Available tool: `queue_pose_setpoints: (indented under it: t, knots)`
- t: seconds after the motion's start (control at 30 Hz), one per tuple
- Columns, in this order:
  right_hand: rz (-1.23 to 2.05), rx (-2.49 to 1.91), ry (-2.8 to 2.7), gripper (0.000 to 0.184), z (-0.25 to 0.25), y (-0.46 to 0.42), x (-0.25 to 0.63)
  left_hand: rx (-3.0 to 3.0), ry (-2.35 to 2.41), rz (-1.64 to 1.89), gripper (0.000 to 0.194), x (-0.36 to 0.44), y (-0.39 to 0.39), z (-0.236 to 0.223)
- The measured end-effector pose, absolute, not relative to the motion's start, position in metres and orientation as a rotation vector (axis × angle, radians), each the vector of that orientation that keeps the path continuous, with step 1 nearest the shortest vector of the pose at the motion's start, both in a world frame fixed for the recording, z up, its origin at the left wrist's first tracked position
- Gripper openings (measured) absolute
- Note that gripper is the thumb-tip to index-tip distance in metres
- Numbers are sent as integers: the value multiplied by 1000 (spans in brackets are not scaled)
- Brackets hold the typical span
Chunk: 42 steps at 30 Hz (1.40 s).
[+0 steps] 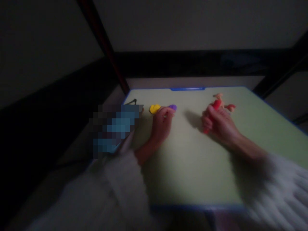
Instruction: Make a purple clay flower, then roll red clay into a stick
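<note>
My left hand [161,123] rests on a pale green board [187,160] with its fingers curled toward a small purple lump [172,107]. A yellow lump [154,108] lies just left of it. My right hand [218,123] is closed around a red stick-like piece [216,106] that pokes out above and below the fist. Small pinkish and red bits [222,101] lie on the board just beyond that hand. Both arms wear fuzzy white sleeves. The picture is dim and blurred.
The green board has a blue rim [187,88] with a handle at its far edge. A blurred blue patch [115,130] sits at the board's left edge. Dark bars [106,45] and a dark band stand behind the board.
</note>
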State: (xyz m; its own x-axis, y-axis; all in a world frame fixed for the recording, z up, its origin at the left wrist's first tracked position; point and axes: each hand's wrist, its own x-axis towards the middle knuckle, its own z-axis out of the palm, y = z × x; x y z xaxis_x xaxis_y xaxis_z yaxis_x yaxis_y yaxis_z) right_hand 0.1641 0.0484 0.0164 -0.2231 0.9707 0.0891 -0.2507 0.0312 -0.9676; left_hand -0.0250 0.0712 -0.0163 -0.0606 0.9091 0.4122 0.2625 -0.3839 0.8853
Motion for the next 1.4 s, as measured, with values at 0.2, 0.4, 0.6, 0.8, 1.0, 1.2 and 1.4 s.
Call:
queue_pose_setpoints:
  t: [0.2, 0.4, 0.6, 0.8, 1.0, 1.2, 1.4]
  knots:
    - [1344, -903, -1223, 46, 10, 46, 158, 1670, 1258, 1477, 18, -25, 72, -18]
    - [1301, -896, -1236, 46, 1, 46, 155, 1676, 1254, 1484, 14, -25, 73, -20]
    - [1256, -902, -1239, 46, -7, 47, 154, 1691, 1244, 1495, 11, -25, 74, -21]
    - [1257, -919, -1255, 48, -10, 48, 153, 1683, 1232, 1505, 12, -24, 74, -21]
    - [1267, -944, -1240, 47, -10, 48, 152, 1692, 1215, 1527, 12, -24, 74, -21]
    - [1273, -958, -1226, 49, -10, 48, 151, 1697, 1232, 1515, 13, -24, 74, -20]
    - [1283, -972, -1212, 49, -14, 49, 151, 1701, 1227, 1515, 12, -24, 74, -21]
